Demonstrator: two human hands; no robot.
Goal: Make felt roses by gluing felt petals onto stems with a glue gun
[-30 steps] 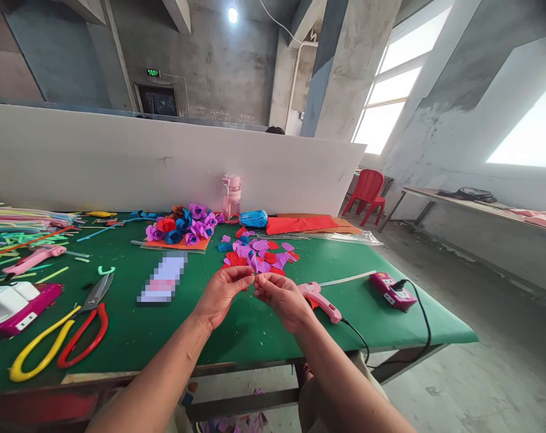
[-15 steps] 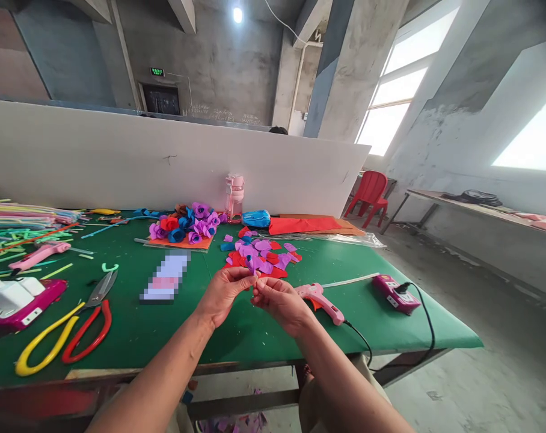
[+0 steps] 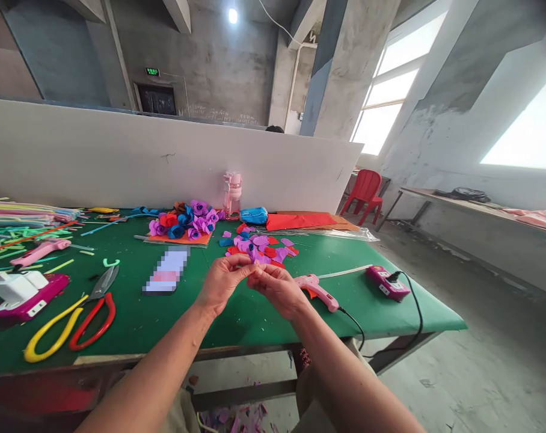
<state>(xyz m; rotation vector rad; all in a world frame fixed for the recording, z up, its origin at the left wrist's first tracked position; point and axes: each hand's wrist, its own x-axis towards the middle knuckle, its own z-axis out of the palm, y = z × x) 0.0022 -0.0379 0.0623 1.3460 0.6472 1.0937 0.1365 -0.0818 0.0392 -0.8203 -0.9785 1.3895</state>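
Observation:
My left hand (image 3: 224,281) and my right hand (image 3: 276,287) meet above the green table, fingertips pinched together. Between them is a small purple paper flower (image 3: 257,261), mostly hidden by the fingers. Right behind the fingertips lies a loose pile of purple, red and blue paper petals (image 3: 260,242). A pink glue gun (image 3: 319,291) with a glue stick in its back rests beside my right hand. Finished purple, blue and red paper flowers (image 3: 187,221) sit on an orange sheet farther back on the left.
Scissors (image 3: 92,307) with yellow and red handles lie at left, near a power strip (image 3: 33,307) and another pink glue gun (image 3: 41,251). Colored sticks (image 3: 24,216) fill the far left. A pink bottle (image 3: 232,193) stands by the white partition (image 3: 165,150). Another power strip (image 3: 387,282) is at right.
The view has shifted slightly. Both hands stay pinched together; the purple flower, plainer at the fingertips before, is now more covered by the fingers.

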